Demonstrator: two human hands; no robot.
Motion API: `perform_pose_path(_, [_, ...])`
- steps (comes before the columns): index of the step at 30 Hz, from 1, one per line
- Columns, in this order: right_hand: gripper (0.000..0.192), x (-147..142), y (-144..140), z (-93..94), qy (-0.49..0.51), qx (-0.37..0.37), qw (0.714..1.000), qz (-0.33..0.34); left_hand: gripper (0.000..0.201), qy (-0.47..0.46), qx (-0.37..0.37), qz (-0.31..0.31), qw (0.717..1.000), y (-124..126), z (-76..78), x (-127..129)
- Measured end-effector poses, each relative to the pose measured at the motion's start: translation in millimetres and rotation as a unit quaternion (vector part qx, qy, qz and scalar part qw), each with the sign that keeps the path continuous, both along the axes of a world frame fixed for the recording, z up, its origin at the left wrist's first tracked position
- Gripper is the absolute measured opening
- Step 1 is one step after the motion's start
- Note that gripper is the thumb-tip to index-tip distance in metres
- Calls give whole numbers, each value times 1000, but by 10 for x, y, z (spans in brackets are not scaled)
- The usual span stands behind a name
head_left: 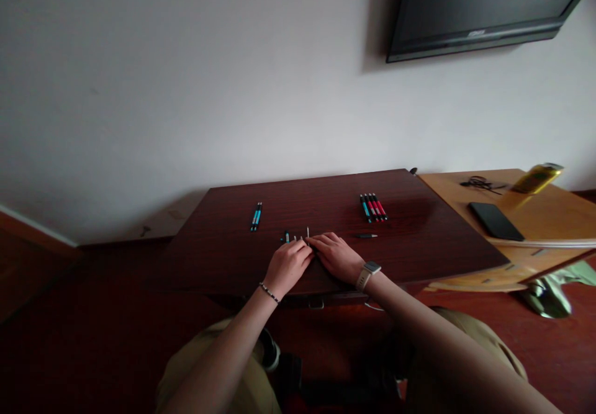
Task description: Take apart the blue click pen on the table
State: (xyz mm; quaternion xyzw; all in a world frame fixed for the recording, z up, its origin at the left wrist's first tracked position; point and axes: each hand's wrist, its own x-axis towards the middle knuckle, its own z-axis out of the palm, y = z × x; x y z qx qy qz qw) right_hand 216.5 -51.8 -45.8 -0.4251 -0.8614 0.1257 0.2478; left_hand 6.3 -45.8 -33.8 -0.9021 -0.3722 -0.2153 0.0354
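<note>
I see my left hand (287,265) and right hand (336,255) meet over small pen parts (294,236) on the table (419,246). Fingers curl; I cannot tell what they grip. Red pens (373,207) lie beyond the parts.

The picture is dim and a little soft, with light that seems to come from the right side, because the wall (186,91) is brighter at the right and falls into grey shade at the left. A pale sheen lies on the dark table (419,240) near its right end, and the floor below is almost black. The wide lens bends the edges, so the screen (479,4) and the yellow can (537,178) look tilted and stretched.
</note>
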Motion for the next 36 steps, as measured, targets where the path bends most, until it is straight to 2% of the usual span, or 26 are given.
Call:
perform_pose_path(21, [55,-1,-9,-2,3,4,1000,-2,10,-14,-3,3,1000,10,69,84])
perform_pose_path(36, [37,69,12,6,58,4,998,4,12,-26,1,-7,1000,61,111,226])
